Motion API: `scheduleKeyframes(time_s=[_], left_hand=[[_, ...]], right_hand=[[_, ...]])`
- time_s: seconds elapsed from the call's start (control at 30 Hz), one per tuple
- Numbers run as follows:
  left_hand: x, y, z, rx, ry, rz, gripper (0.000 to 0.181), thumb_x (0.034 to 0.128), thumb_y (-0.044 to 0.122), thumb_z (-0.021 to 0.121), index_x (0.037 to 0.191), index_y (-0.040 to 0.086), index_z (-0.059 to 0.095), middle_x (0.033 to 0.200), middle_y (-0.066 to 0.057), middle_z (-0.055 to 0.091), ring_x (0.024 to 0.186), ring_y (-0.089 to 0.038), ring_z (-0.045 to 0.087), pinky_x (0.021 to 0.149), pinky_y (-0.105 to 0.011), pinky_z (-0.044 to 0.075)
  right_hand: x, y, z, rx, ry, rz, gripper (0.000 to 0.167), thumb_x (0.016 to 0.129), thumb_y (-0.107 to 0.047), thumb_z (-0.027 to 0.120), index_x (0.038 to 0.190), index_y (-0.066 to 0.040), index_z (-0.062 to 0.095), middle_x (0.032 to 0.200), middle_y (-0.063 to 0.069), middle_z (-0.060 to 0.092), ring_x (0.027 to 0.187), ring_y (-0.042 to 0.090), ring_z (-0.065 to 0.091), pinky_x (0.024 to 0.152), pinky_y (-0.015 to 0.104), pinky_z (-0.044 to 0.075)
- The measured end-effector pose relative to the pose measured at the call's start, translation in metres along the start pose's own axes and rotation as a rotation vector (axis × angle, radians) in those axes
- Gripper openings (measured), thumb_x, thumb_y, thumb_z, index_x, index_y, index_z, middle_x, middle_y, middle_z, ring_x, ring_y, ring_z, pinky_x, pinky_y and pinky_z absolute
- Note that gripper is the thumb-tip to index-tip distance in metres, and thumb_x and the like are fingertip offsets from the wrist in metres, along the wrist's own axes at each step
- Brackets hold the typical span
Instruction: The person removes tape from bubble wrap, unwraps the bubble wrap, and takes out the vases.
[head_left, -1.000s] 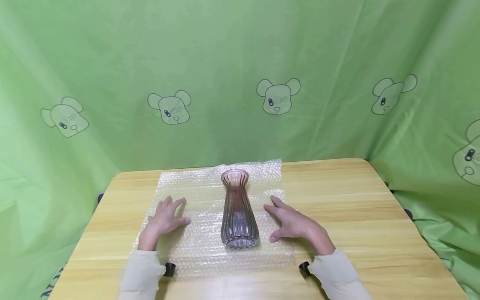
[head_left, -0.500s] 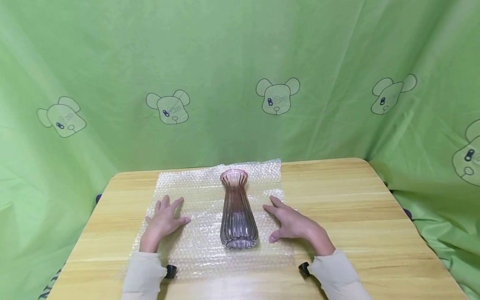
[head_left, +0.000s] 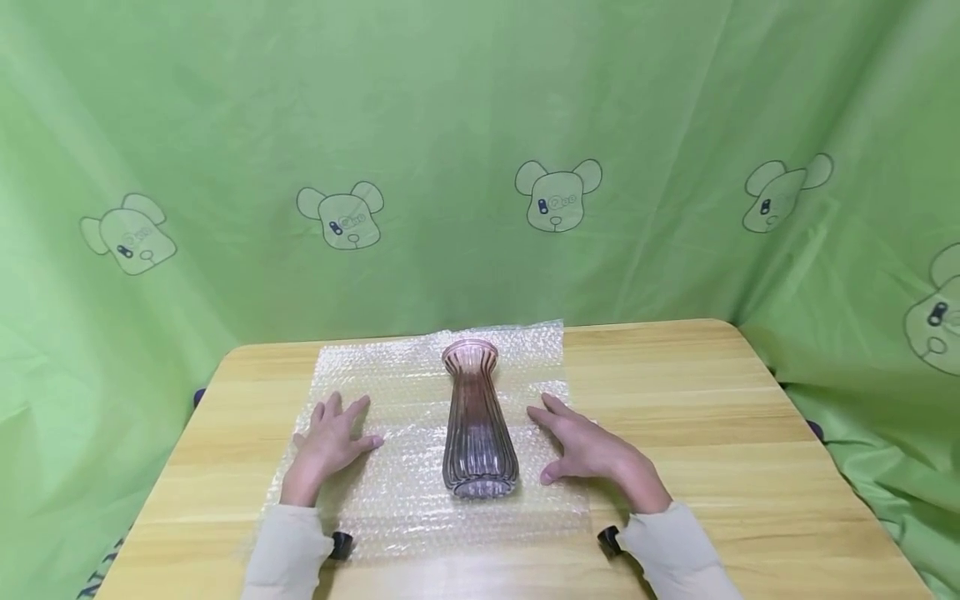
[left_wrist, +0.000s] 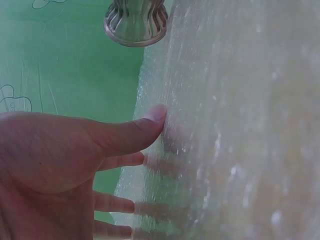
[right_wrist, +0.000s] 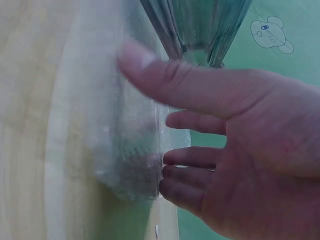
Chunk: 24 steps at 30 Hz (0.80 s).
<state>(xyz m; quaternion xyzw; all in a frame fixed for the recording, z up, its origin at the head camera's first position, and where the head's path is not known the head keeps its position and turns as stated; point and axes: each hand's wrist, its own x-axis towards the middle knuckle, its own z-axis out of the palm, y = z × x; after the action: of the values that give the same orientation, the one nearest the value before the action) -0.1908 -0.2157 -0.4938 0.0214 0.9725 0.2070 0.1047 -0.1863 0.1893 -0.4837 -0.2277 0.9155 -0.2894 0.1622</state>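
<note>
A ribbed glass vase (head_left: 480,417), pinkish at its flared mouth and grey toward the base, lies on its side on a sheet of bubble wrap (head_left: 420,517). Its mouth points to the far table edge. My left hand (head_left: 327,446) rests on the wrap left of the vase, fingers spread; the left wrist view shows the thumb (left_wrist: 150,120) and fingertips touching the sheet. To the right of the vase, my right hand (head_left: 592,446) rests at the wrap's right edge with fingers extended. Both hands are apart from the vase and hold nothing.
The wooden table (head_left: 712,433) extends beyond the wrap on both sides. A green curtain (head_left: 450,275) printed with bear heads hangs behind and beside it. Small black devices sit at each wrist, such as the left wrist camera (head_left: 342,546).
</note>
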Motion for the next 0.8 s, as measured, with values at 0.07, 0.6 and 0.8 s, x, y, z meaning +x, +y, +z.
scheduleKeyframes(time_s=[0.07,0.6,0.8], left_hand=[[-0.001,0.001,0.001,-0.005,-0.002,0.002,0.079,0.0948,0.042,0.072,0.160,0.015,0.036,0.165,-0.034,0.009,0.147,-0.061,0.007,0.101,-0.089,0.007],[0.000,0.003,0.000,0.014,0.010,0.003,0.078,0.0942,0.042,0.072,0.160,0.017,0.037,0.166,-0.029,0.014,0.147,-0.059,0.012,0.101,-0.089,0.009],[-0.003,0.005,-0.001,0.010,-0.014,-0.009,0.075,0.0957,0.041,0.071,0.160,0.019,0.038,0.167,-0.026,0.013,0.148,-0.058,0.010,0.099,-0.091,0.010]], right_hand=[[-0.001,0.000,-0.001,0.006,0.021,-0.019,0.098,0.077,-0.018,0.089,0.155,0.004,0.036,0.164,0.032,0.017,0.149,0.050,0.022,0.120,0.062,0.023],[0.024,-0.016,-0.007,0.169,0.286,0.014,0.077,0.102,-0.047,0.060,0.158,-0.002,0.034,0.150,0.028,0.047,0.125,0.045,0.059,0.104,0.056,0.051],[0.038,-0.033,-0.004,0.281,0.219,0.118,0.084,0.100,-0.058,0.056,0.160,-0.005,0.031,0.141,0.026,0.056,0.112,0.040,0.067,0.093,0.052,0.059]])
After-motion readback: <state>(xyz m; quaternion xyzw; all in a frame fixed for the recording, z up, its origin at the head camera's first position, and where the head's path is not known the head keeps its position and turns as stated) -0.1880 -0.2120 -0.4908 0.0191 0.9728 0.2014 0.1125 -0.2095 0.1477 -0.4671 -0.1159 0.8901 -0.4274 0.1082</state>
